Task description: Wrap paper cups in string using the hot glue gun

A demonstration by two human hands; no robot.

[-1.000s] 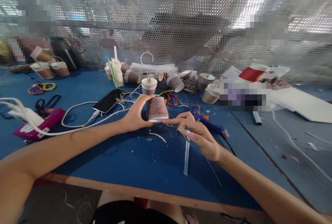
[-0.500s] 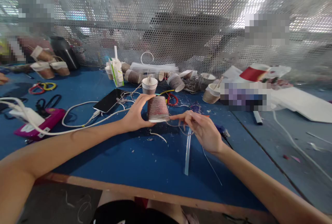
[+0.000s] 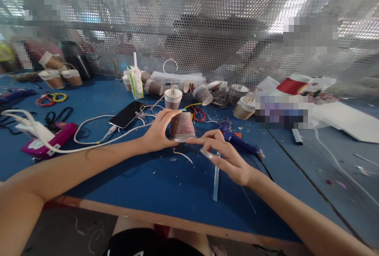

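Observation:
My left hand point(image 3: 158, 131) grips an upside-down paper cup point(image 3: 182, 127) wrapped in reddish-brown cord, thumb under its rim and fingers over its narrow base. On the right side, the outstretched index finger of my right hand point(image 3: 226, 154) touches the cup's lower edge. The other fingers of that hand are loosely bent, with the thumb apart; no held object shows between them. Just beyond the right hand lies a blue glue gun point(image 3: 241, 141). A clear glue stick point(image 3: 216, 183) is below the hand, and a short white cord piece point(image 3: 183, 155) lies under the cup.
Behind the held cup stands a white-rimmed cup point(image 3: 173, 97), beside red-handled scissors point(image 3: 199, 114). A phone point(image 3: 126, 114) with a white cable and a purple power strip point(image 3: 50, 141) are at left. A drink carton point(image 3: 135, 82) and several wrapped cups line the mesh partition point(image 3: 189, 23).
My right hand's fingers have spread from a bunched pose with a thread loop beneath, and its index finger has slid left along the cup's rim. My left hand keeps its hold.

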